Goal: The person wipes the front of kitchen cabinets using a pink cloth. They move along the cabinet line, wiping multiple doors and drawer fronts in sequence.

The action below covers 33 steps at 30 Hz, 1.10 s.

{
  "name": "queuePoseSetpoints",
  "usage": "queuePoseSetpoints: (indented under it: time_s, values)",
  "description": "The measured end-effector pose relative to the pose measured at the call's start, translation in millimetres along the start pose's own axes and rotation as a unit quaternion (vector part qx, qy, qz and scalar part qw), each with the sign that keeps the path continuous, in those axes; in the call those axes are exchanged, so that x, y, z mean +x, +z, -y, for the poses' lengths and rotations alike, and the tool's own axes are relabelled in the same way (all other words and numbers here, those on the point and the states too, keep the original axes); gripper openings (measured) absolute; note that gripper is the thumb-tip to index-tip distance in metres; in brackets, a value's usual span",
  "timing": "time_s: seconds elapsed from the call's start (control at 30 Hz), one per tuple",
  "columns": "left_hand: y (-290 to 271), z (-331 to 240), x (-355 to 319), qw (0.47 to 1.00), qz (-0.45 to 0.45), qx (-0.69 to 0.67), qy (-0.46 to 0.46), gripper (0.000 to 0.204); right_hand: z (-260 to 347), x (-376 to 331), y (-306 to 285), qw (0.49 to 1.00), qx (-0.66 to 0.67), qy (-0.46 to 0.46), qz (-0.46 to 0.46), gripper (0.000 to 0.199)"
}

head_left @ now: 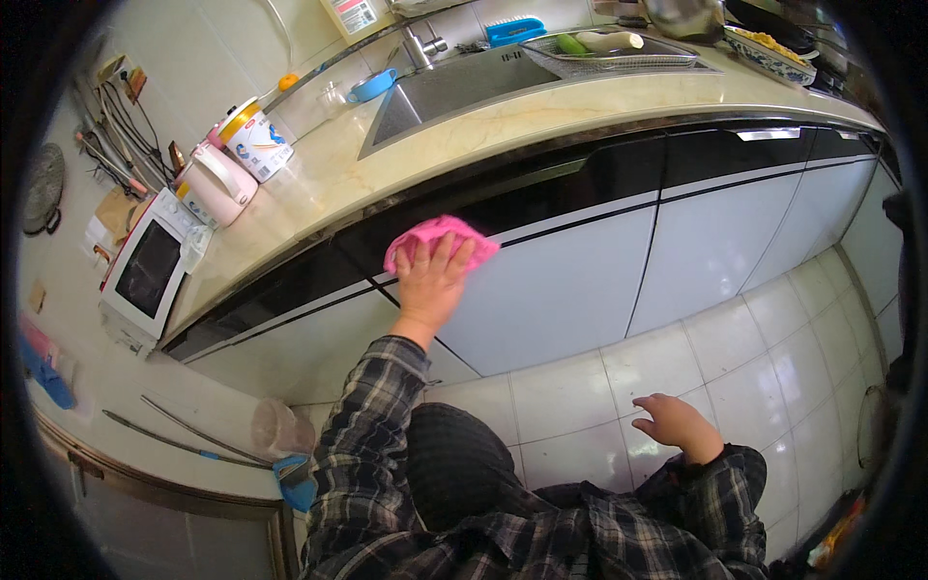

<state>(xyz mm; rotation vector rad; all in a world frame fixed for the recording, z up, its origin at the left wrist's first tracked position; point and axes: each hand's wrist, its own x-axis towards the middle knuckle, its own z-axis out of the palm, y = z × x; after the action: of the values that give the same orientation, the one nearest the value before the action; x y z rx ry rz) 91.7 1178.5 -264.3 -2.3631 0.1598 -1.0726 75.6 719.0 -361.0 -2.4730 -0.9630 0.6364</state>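
My left hand [431,281] presses a crumpled pink cloth [470,242] against the front of a lower kitchen cabinet. Its fingers spread over the cloth, which covers part of the glossy black band [541,193] and reaches the top of the white cabinet door [556,290]. What lies under the cloth is hidden. To the right, my right hand [680,424] hangs above the tiled floor, away from the cabinet. Thumb and fingers are apart there, and it holds nothing.
Above the cabinets runs a beige countertop [319,198] with a steel sink [464,92]. A pink kettle [217,184], a white tin [256,143] and a white microwave [150,266] stand on the left. Near the lower left are a bin [280,428] and long handles [184,440].
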Motion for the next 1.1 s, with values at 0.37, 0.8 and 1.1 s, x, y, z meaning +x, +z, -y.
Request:
queuePoseSetpoints:
  time_s: [0.37,0.8,1.1]
  values:
    - [-2.9,-35.3,48.1,0.991,-0.052,0.034,0.118,0.056,3.6,28.6,15.7,0.999,-0.036,0.028,0.003,0.043]
    - [-33.6,15.8,3.7,0.993,0.051,0.036,-0.096,0.053,-21.4,15.0,-3.9,1.0,-0.015,0.005,0.013,0.043]
    - [-40.1,77.1,-62.7,0.994,0.087,0.052,-0.037,0.046,-17.8,26.9,0.3,0.999,-0.017,0.016,0.026,0.043]
